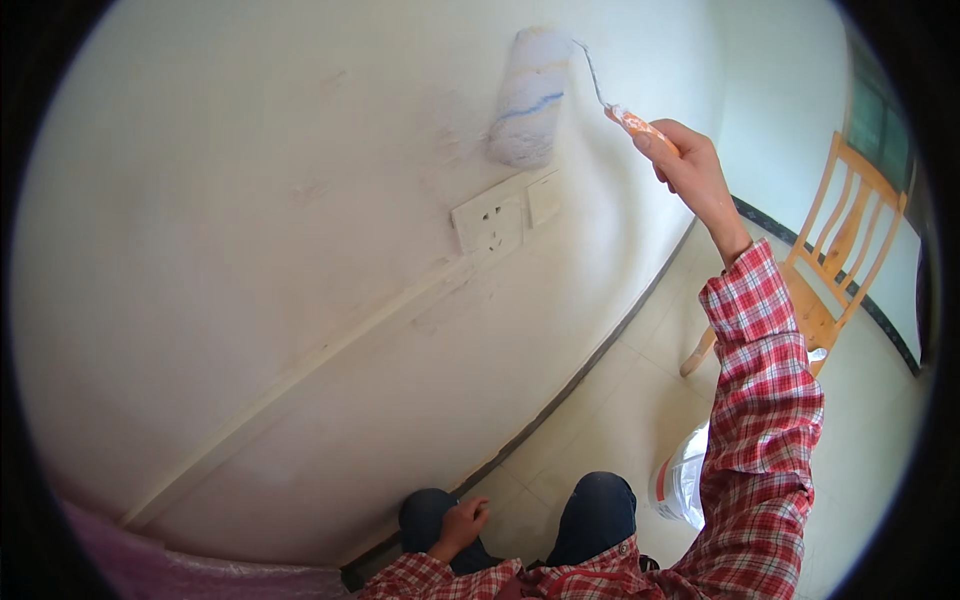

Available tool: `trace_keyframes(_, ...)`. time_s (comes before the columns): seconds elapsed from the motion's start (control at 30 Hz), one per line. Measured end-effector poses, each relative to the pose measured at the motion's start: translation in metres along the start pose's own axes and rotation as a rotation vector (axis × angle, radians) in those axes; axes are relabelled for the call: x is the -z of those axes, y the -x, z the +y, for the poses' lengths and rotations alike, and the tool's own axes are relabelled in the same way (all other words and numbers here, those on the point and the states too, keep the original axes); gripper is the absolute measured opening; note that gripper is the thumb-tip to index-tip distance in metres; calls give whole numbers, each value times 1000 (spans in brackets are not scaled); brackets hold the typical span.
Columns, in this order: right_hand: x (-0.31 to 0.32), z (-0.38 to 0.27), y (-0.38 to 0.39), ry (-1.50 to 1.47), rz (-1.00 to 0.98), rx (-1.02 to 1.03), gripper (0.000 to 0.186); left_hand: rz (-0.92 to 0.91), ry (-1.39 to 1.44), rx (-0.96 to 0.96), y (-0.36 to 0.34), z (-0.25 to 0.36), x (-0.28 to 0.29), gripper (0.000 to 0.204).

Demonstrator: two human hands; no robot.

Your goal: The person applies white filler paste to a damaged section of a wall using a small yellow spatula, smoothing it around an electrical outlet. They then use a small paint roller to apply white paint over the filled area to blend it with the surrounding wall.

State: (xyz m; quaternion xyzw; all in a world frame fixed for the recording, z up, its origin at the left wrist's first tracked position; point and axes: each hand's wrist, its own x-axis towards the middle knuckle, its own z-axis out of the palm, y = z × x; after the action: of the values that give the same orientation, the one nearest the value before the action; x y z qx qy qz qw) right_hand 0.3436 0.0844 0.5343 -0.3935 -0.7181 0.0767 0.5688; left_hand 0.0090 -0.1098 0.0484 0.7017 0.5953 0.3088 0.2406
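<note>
My right hand (690, 165) is wrapped round the orange handle of a paint roller, raised at the wall. The roller's white, blue-striped sleeve (532, 100) lies against the wall just above a white socket plate (490, 220) and a second, smaller plate (543, 199). A thin bent metal rod joins sleeve and handle. Dark smudges and patchy marks show on the wall (250, 200) left of the roller. Low in the view, my left hand (463, 525) rests on my left knee, holding nothing, its fingers loosely extended.
A pale cable trunking (300, 382) runs slantwise down from the sockets. Beside my right forearm, a white bucket (682, 480) stands on the tiled floor. A wooden chair (840, 250) is farther right. Pinkish plastic sheeting (200, 568) covers something at lower left.
</note>
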Motion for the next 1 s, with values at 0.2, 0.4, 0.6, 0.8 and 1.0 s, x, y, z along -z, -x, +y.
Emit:
trace_keyframes(0.2, -13, -34, 1, -3, -19, 268, 28, 31, 17, -17, -7, 10, -8, 26)
trace_keyframes(0.4, -33, -86, 0, -148, -75, 427, 27, 42, 2, 4, -2, 18, -3, 25)
trace_keyframes(0.6, 2, -3, -4, 125, 57, 255, 36, 33, 57, 32, -3, -4, -20, 26)
trace_keyframes(0.8, 22, 35, -1, 298, 7, 200, 38, 6, 41, 43, 2, 0, -37, 28)
trace_keyframes(1.0, -12, -10, -2, 186, -39, 268, 40, 4, 49, 10, -4, 5, -31, 28)
